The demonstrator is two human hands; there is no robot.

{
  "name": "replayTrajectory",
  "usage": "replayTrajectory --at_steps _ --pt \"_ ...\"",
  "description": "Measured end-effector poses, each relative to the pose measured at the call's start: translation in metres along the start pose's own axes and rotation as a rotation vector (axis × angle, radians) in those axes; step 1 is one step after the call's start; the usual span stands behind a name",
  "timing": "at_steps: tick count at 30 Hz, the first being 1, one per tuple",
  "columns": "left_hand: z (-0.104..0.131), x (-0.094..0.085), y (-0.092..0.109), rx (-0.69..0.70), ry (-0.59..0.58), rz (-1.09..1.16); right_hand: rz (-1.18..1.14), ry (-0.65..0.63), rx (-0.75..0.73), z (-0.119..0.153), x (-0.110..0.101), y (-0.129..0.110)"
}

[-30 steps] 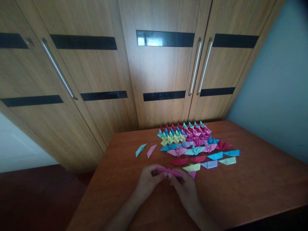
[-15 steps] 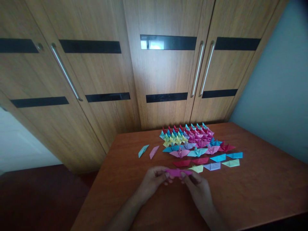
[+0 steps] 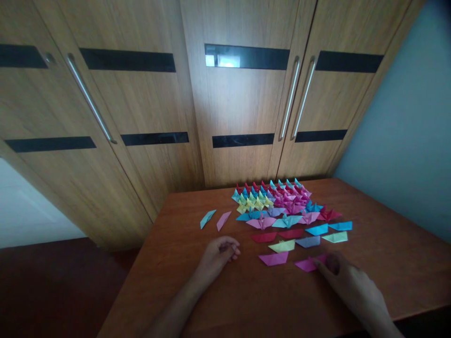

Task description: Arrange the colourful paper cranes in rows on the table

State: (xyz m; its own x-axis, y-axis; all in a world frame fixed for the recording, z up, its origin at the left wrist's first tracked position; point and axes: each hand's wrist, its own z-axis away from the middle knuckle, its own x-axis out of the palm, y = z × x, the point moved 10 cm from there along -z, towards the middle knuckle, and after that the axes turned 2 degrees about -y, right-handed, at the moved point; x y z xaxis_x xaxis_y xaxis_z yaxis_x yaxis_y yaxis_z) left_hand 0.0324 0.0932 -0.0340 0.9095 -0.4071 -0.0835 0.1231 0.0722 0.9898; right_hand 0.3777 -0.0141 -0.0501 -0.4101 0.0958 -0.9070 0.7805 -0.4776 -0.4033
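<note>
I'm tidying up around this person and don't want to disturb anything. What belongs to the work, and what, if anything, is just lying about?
Likely the work:
- magenta folded paper at the right hand
- other flat folded papers
- winged paper figures
- table, as work surface

Likely just surroundings, not loose items:
- wooden cabinet
- wall

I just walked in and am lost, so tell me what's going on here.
A person at a wooden table has the fingers of their right hand on a pink folded paper, beside a similar pink piece. Their left hand is loosely curled over the table and seems to hold nothing. Beyond the hands lie more flat folded papers, and behind those, closely set rows of colourful paper birds.
</note>
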Motion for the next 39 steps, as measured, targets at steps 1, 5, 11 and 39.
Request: replayTrajectory --at_steps 1,5,11,39 --pt "0.000 0.000 0.000 0.002 0.002 -0.003 0.043 -0.006 0.019 0.000 0.000 -0.002" --pt "-0.001 -0.001 0.001 0.022 -0.008 -0.019 0.103 -0.019 0.017 0.000 -0.001 -0.016" --pt "0.000 0.000 0.003 0.020 -0.006 -0.048 0.124 -0.021 0.029 -0.003 0.002 -0.025" --pt "-0.007 -0.036 0.013 0.143 0.166 -0.260 -0.311 0.172 -0.591 0.049 0.029 -0.146"
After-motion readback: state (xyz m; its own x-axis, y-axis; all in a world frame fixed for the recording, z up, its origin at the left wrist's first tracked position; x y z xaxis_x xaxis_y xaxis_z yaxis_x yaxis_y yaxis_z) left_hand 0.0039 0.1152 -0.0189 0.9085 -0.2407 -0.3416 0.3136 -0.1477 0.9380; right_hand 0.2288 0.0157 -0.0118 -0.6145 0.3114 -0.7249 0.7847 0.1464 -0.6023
